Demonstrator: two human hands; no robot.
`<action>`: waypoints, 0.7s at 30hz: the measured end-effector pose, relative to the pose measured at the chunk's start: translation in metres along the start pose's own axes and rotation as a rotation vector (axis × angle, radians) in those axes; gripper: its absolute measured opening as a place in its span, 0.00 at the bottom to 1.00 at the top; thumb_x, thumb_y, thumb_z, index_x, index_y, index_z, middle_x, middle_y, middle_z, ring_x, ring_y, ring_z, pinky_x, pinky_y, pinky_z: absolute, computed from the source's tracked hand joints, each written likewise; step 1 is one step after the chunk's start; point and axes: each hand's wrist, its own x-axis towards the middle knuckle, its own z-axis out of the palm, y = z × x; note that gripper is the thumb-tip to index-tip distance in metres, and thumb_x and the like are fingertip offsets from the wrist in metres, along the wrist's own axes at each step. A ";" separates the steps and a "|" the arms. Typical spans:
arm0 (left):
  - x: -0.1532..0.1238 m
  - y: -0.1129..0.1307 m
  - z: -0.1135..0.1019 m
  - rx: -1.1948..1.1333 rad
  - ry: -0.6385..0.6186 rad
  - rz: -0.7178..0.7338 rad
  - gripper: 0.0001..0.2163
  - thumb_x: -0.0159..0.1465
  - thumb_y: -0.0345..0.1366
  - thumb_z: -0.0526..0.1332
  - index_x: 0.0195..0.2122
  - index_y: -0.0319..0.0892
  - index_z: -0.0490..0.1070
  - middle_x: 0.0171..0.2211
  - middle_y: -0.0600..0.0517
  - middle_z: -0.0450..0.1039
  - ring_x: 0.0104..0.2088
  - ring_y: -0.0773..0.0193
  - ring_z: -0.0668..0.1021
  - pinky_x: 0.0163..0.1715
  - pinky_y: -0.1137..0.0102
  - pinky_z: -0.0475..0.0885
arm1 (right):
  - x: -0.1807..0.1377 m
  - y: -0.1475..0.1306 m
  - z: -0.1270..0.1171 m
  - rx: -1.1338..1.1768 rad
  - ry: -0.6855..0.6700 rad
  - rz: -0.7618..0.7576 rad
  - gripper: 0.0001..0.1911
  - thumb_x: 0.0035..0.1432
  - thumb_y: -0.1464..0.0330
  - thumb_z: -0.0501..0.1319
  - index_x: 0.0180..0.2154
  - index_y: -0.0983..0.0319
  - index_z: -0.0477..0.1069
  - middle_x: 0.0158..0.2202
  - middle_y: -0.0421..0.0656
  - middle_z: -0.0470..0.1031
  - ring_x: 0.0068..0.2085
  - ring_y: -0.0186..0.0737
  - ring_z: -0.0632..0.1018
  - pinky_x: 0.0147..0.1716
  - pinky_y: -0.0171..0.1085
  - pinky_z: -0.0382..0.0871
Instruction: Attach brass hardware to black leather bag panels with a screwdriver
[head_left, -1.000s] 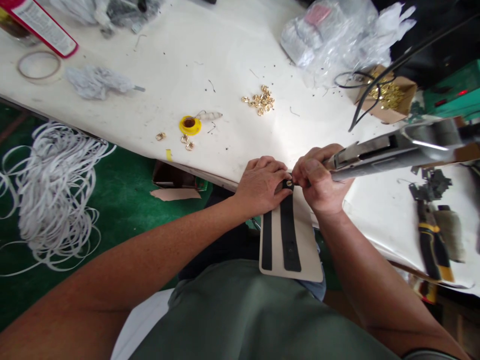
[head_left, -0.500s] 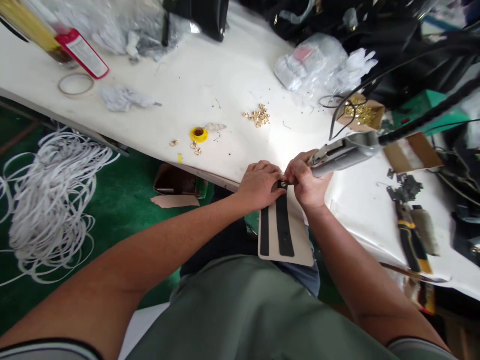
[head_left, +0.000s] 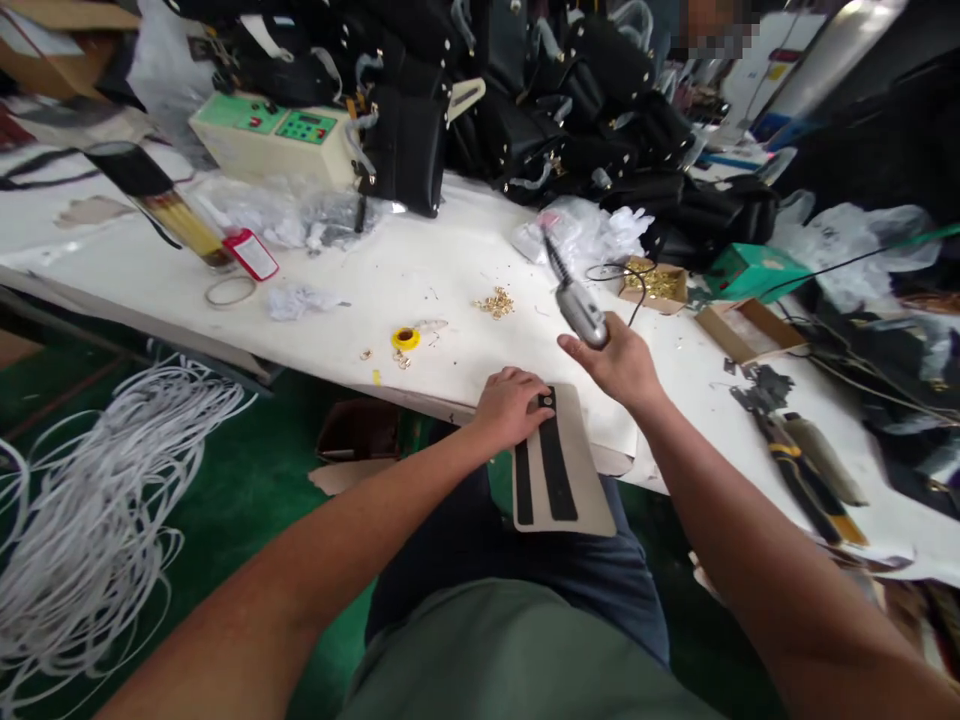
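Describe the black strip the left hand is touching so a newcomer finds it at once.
At the near edge of the white table, a beige board juts toward the person's lap. Two black strips lie along it; the left hand rests on the right strip. It is longer than its neighbour and has a round stud at its top.

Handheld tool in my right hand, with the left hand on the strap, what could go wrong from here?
The left hand presses the black strap right at its end, so the handheld tool in the right hand could catch those fingers. The beige board overhangs the table edge and may tip. The tool's cord runs by the box of gold fittings and might snag it.
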 end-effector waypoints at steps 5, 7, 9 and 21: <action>-0.003 -0.004 0.005 -0.020 0.059 0.004 0.12 0.62 0.41 0.70 0.47 0.47 0.78 0.51 0.51 0.78 0.55 0.53 0.72 0.57 0.57 0.66 | 0.001 0.058 -0.001 -0.446 -0.212 0.118 0.29 0.62 0.51 0.61 0.60 0.57 0.70 0.53 0.52 0.77 0.48 0.54 0.79 0.43 0.45 0.71; -0.004 -0.004 0.007 -0.010 0.086 -0.001 0.14 0.61 0.41 0.71 0.47 0.46 0.78 0.52 0.50 0.78 0.56 0.53 0.71 0.56 0.57 0.66 | -0.006 0.074 0.000 -0.493 -0.180 0.117 0.28 0.62 0.54 0.61 0.60 0.58 0.71 0.55 0.53 0.75 0.51 0.56 0.78 0.45 0.46 0.72; -0.005 -0.002 0.007 0.016 0.106 -0.027 0.15 0.60 0.41 0.72 0.47 0.46 0.77 0.50 0.50 0.78 0.54 0.52 0.71 0.55 0.56 0.67 | -0.021 0.078 -0.002 -0.483 -0.081 0.075 0.26 0.62 0.56 0.62 0.58 0.60 0.73 0.53 0.53 0.76 0.54 0.57 0.76 0.47 0.47 0.72; -0.022 0.007 0.011 0.092 0.176 -0.063 0.16 0.62 0.46 0.70 0.46 0.45 0.75 0.45 0.50 0.77 0.52 0.51 0.72 0.53 0.55 0.67 | -0.207 0.014 0.009 0.946 -0.418 0.611 0.34 0.57 0.49 0.68 0.58 0.61 0.72 0.53 0.50 0.80 0.49 0.59 0.81 0.43 0.46 0.78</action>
